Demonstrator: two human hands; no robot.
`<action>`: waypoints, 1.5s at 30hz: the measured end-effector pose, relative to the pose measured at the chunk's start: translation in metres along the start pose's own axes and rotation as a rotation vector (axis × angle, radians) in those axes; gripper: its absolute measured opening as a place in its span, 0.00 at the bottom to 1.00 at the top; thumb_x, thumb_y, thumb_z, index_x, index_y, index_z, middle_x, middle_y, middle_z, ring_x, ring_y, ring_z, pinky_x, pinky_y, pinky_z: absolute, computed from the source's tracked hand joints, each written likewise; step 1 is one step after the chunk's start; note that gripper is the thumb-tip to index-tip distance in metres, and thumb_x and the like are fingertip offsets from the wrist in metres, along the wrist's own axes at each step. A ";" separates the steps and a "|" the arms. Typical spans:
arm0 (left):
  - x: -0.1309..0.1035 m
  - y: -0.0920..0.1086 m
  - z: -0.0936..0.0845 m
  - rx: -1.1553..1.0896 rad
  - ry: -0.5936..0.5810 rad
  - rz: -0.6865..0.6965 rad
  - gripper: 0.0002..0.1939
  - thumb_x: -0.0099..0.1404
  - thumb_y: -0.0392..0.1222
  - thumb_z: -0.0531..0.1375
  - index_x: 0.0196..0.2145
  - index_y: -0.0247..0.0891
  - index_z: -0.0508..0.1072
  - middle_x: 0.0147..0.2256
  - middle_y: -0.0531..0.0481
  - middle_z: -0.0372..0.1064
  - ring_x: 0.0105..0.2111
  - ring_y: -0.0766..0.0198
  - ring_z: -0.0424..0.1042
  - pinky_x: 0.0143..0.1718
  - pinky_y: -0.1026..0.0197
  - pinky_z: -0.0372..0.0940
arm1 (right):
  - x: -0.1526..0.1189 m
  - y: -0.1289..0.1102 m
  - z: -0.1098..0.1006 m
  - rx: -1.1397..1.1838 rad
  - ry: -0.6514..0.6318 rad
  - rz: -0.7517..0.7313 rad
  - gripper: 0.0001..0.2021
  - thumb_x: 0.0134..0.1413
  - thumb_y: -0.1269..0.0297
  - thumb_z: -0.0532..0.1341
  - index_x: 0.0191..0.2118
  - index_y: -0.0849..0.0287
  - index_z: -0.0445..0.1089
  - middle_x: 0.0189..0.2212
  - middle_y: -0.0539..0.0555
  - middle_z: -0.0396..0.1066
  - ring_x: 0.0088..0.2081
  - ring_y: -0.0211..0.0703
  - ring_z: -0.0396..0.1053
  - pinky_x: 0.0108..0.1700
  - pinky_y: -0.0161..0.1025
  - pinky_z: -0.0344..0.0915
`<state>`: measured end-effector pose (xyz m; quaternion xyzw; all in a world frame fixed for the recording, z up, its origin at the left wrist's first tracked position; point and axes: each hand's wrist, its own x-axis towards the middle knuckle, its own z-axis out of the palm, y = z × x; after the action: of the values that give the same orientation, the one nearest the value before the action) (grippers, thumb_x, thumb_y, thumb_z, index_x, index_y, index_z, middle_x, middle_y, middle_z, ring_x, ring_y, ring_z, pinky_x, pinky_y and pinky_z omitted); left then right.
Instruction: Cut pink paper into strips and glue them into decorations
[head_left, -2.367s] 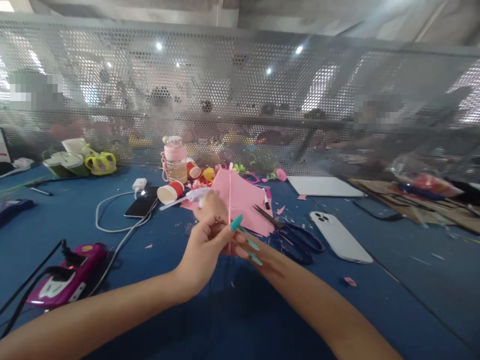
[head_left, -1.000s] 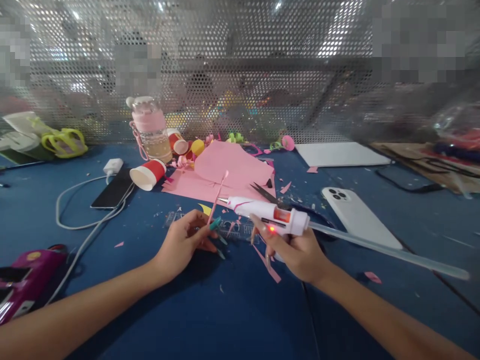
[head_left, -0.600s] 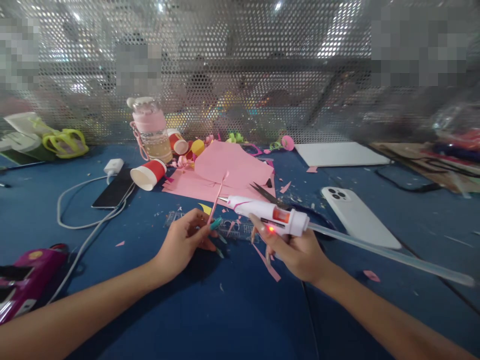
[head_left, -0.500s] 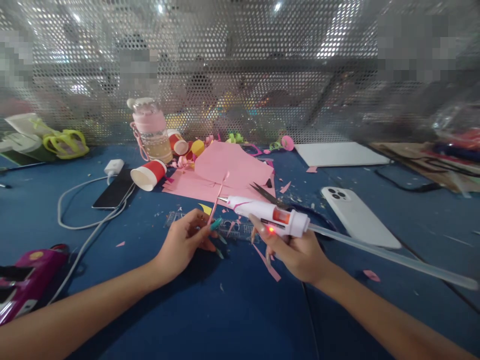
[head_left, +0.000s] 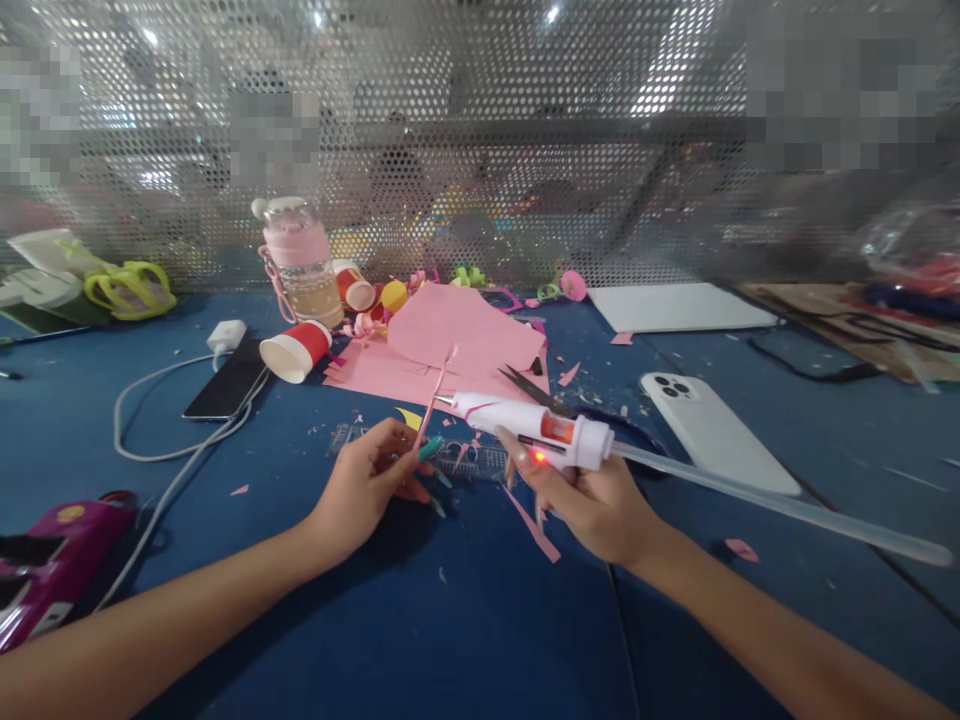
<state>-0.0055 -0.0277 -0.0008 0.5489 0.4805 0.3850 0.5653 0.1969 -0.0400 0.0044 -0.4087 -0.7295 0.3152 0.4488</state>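
Left hand [head_left: 367,488] being turned palm inward, slim pink rod [head_left: 428,416] being pinched aslant at centre in its closed fingers, smooth white glue gun [head_left: 501,415] being gripped by right hand [head_left: 596,502], fingers wrapped, metal nozzle [head_left: 445,400] being pointed left at the rod.

Between my forearms [head_left: 225,602] the surface [head_left: 450,630] is giving my left fingers [head_left: 401,467] room to pass toward me. Rightward, the glue gun [head_left: 517,418] is barring their way, its glue stick [head_left: 780,502] is stretching past the white phone [head_left: 724,435], and scissors [head_left: 536,389] are lying behind.
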 end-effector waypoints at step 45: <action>0.000 -0.002 0.000 -0.009 0.002 0.007 0.11 0.54 0.46 0.60 0.30 0.37 0.64 0.24 0.53 0.69 0.18 0.71 0.70 0.22 0.67 0.67 | -0.001 -0.004 -0.003 -0.119 -0.041 -0.052 0.14 0.54 0.63 0.52 0.39 0.58 0.74 0.21 0.50 0.65 0.19 0.34 0.59 0.19 0.33 0.60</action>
<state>-0.0061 -0.0279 -0.0024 0.5477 0.4775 0.3893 0.5660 0.1988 -0.0422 0.0082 -0.4092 -0.7663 0.2679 0.4166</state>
